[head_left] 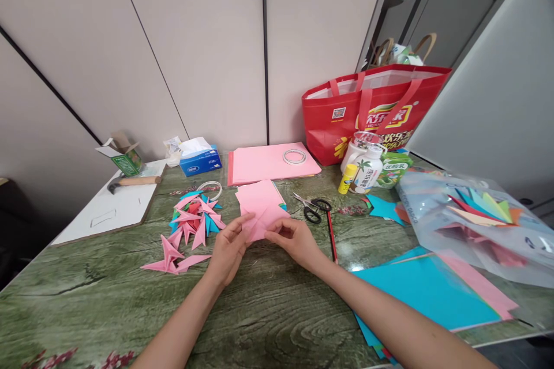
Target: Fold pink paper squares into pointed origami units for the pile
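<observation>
Between my two hands is a square of pink paper with crease lines across it. My left hand pinches its left edge between thumb and fingers. On the opposite side, my right hand grips the lower right corner. Just behind lies a small stack of pink paper squares, partly covered by the held sheet. To the left sits a pile of folded paper pieces in pink, blue and red. A pair of black-handled scissors rests to the right, beside a red pencil.
Large pink sheets carry a tape roll at the back. A tissue box, hammer and whiteboard are left. On the right are a red bag, glue stick, blue sheets and a plastic bag.
</observation>
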